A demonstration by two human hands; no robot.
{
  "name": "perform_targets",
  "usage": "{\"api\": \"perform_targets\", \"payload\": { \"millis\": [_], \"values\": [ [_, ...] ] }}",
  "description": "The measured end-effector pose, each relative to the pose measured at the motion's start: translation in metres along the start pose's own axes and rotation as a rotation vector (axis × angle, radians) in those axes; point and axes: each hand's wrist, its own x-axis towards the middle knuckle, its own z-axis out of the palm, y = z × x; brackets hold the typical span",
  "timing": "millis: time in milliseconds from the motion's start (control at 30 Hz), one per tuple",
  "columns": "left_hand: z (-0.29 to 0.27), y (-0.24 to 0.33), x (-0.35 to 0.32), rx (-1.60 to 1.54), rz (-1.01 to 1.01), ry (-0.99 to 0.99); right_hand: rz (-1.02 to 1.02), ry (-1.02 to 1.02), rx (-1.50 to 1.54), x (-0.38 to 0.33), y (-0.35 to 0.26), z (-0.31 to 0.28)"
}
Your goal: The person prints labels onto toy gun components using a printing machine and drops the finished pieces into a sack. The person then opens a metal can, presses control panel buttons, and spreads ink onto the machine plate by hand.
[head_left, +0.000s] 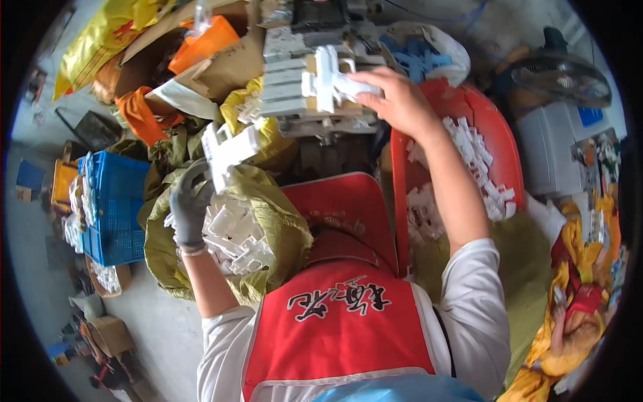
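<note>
My left hand (189, 211), in a grey glove, has its fingers curved at the lower end of a white plastic toy gun part (230, 153). That part is tilted over an open olive woven sack (161, 261) filled with similar white pieces (234, 231). Farther forward, my bare right hand (395, 100) pinches one end of another white plastic toy gun part (327, 79). This second part is over the grey slatted metal bed of a machine (281, 90). My fingers partly cover its right end.
To the right stands a red tub (400, 194) with more white pieces. Beyond it are a bag of blue parts (418, 57) and a fan (562, 77). A blue crate (117, 208) and a cardboard box (228, 63) stand left. A red chair (341, 201) is before me.
</note>
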Motion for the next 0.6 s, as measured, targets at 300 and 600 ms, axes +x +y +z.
{"api": "perform_targets", "payload": {
  "millis": [300, 600],
  "values": [
    [-0.053, -0.045, -0.08, -0.139, -0.316, 0.076, 0.685, -0.027, -0.005, -0.131, 0.184, -0.032],
    [-0.073, -0.049, -0.122, 0.259, -0.504, 0.14, 0.769, -0.564, -0.784, -0.39, 0.366, 0.029]
  ]
}}
